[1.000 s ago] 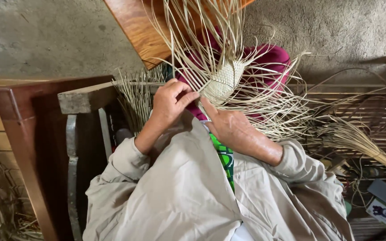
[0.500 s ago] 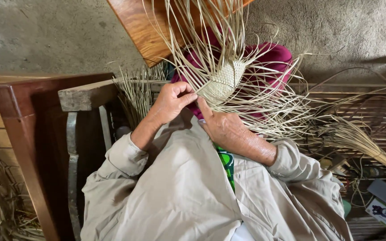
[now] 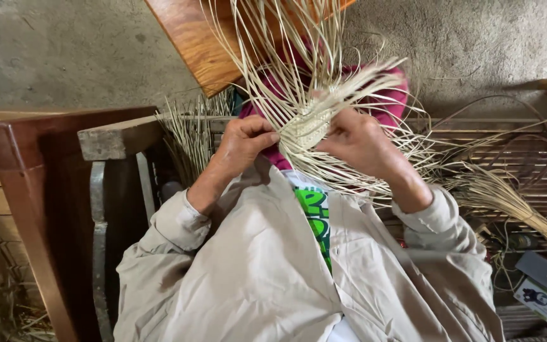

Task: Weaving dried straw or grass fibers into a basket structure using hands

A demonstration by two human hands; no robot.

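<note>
I see both hands shifted inward: left hand (image 3: 245,144) and right hand (image 3: 357,139) pinch the woven straw piece (image 3: 308,126), weaving ongoing.

Left hand (image 3: 245,142) and right hand (image 3: 357,140) raised, fingers apparently pinched (partly hidden).

Small pale woven straw piece (image 3: 308,126), tight centre, long loose strands fanning outward

Pale dry straw meets your fingers above rough grey concrete.

Your small, tightly plaited straw weave (image 3: 308,128) looks matt and fibrous; the slanted orange-brown wooden board (image 3: 191,44) shines smooth, your beige cloth sleeves (image 3: 178,221) lie soft and creased, and the concrete floor (image 3: 64,57) is coarse.
</note>
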